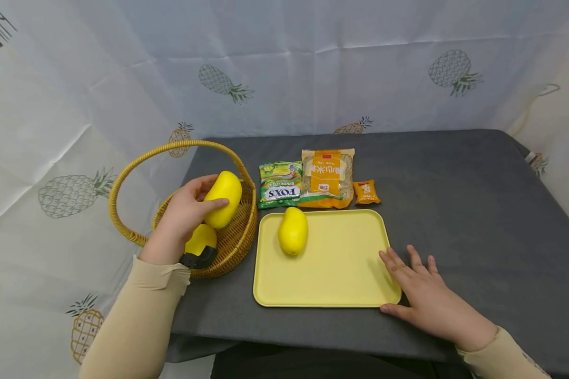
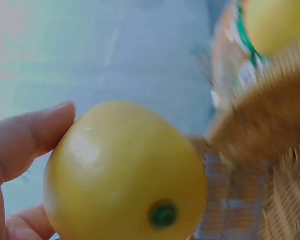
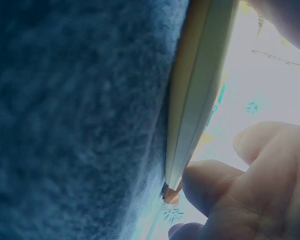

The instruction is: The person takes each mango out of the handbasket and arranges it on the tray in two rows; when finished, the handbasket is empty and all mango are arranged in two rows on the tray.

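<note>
My left hand (image 1: 182, 213) grips a yellow mango (image 1: 225, 200) between thumb and fingers, above the wicker basket (image 1: 246, 231). In the left wrist view this mango (image 2: 125, 165) shows a dark green stem spot. Another mango (image 1: 202, 238) lies inside the basket, partly hidden by my wrist. A third mango (image 1: 293, 231) rests on the left part of the yellow tray (image 1: 341, 258). My right hand (image 1: 429, 295) lies at the tray's right edge, its fingers spread. In the right wrist view its fingers (image 3: 210, 182) are close against the tray's rim (image 3: 192, 110).
Behind the tray lie a green FOX'S candy bag (image 1: 281, 183), an orange and clear food packet (image 1: 327, 179) and a small orange packet (image 1: 366, 192). The basket's tall handle (image 1: 123, 181) arches over its opening. A dark grey cloth (image 1: 479, 210) covers the table.
</note>
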`<state>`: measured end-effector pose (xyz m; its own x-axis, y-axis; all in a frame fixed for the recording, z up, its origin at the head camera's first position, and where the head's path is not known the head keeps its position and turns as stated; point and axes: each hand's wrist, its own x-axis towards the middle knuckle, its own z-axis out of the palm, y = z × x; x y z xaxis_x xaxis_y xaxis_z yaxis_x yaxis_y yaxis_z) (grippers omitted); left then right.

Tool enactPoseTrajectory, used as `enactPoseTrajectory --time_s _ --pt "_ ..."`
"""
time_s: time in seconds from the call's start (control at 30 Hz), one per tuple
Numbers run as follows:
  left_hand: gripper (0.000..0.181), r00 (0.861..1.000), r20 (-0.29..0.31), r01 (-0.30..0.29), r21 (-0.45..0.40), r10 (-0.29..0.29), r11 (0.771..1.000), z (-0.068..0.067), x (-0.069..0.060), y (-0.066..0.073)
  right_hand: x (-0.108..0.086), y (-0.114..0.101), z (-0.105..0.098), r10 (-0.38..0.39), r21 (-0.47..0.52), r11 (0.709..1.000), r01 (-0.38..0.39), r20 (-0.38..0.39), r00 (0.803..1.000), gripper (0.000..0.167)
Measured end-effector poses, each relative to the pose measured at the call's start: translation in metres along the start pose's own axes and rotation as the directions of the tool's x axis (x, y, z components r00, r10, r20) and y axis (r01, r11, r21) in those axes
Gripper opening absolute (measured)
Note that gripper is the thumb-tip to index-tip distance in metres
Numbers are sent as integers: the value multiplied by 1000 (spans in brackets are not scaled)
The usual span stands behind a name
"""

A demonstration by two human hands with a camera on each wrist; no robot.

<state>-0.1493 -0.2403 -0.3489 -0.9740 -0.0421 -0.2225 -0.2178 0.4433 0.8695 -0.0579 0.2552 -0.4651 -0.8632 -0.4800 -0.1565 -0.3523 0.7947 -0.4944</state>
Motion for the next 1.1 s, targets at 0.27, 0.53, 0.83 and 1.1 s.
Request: enactPoseTrajectory --time_s 0.27,0.53,0.83,1.1 --pt "73 978 -82 -209 -245 194 947 39 -33 20 -1 0 0 5 7 1000 -5 -3 1000 115" --pt "72 915 -108 -401 -344 389 849 102 -35 28 -2 -2 -1 9 11 1000 -9 -3 1000 114" --pt "72 939 -43 -339 -298 342 892 165 -26 32 -3 -3 -3 -4 20 1000 4 -7 1000 113" --pt "73 976 15 -209 -214 217 954 228 -11 32 -3 -2 -3 4 27 1000 -4 -3 1000 112"
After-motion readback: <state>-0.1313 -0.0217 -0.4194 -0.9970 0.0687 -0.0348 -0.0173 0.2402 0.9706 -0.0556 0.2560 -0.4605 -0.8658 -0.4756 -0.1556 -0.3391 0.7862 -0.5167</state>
